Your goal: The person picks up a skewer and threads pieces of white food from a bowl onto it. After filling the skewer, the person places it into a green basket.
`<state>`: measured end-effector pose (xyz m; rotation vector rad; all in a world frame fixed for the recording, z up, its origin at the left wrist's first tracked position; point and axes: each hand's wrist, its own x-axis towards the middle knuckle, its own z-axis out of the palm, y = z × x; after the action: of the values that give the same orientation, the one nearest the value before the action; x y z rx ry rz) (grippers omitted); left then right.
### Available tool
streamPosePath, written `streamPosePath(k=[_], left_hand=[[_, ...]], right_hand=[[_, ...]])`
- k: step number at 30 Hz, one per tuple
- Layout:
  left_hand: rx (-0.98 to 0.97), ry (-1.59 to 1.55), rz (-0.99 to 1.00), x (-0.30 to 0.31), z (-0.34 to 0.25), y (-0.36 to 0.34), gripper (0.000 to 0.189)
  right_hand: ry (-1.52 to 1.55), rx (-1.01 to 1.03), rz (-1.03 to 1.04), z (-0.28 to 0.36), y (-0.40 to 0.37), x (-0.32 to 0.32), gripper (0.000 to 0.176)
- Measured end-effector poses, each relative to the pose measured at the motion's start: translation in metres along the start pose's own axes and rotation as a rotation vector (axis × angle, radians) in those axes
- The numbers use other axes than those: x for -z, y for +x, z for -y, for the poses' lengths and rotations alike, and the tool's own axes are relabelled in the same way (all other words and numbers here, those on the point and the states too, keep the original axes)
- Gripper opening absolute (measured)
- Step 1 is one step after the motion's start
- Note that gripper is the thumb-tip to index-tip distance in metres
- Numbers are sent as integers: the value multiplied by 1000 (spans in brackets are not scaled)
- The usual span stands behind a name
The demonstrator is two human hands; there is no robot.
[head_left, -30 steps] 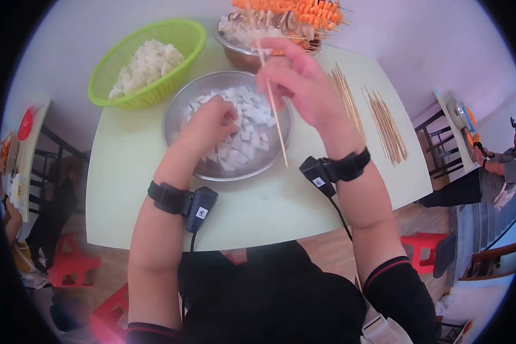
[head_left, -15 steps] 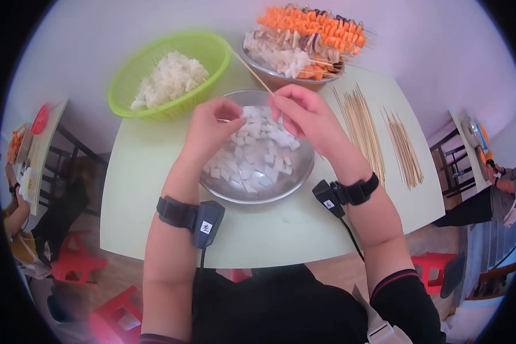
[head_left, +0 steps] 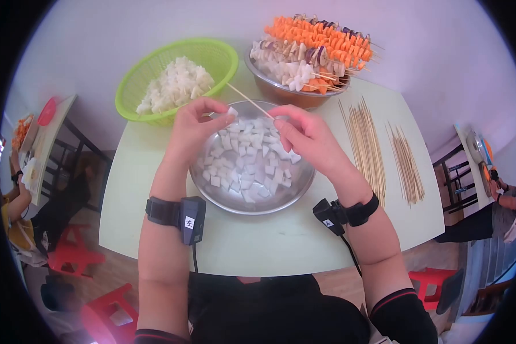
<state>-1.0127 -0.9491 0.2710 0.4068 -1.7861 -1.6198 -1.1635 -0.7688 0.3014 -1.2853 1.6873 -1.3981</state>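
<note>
Between thumb and fingers of my left hand [head_left: 198, 127] is a white cube [head_left: 231, 112], above the left rim of a steel bowl [head_left: 252, 210]. My right hand [head_left: 308, 135] is closed on a thin wooden skewer [head_left: 249, 100], which slants up and to the left past the white cube. No piece shows on the skewer. Many white cubes [head_left: 246, 149] lie in the bowl under both hands. The cube and the skewer look apart from each other.
A green basket [head_left: 123, 100] of white pieces [head_left: 175, 86] stands back left. Behind the steel bowl, another bowl [head_left: 264, 80] bears loaded skewers [head_left: 327, 40]. Bare skewers [head_left: 364, 146] lie in two bundles at right. People work at side tables; red stools [head_left: 74, 252] stand nearby.
My left hand has moved left and now shows a white cube in its fingertips. The skewer in my right hand has tilted lower. The whole view has shifted slightly.
</note>
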Motion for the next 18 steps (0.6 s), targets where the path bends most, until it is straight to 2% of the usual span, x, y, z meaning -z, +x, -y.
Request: streamPosePath(k=[11, 15, 18], left_hand=[[84, 87, 100, -10, 7, -2, 15], [32, 134, 85, -8, 17, -1, 15], [42, 3, -5, -6, 11, 0, 15]], right_hand=[[-55, 13, 7, 0, -1, 3, 19], [-84, -2, 79, -5, 0, 6, 21], [-68, -28, 67, 1, -1, 8, 22]])
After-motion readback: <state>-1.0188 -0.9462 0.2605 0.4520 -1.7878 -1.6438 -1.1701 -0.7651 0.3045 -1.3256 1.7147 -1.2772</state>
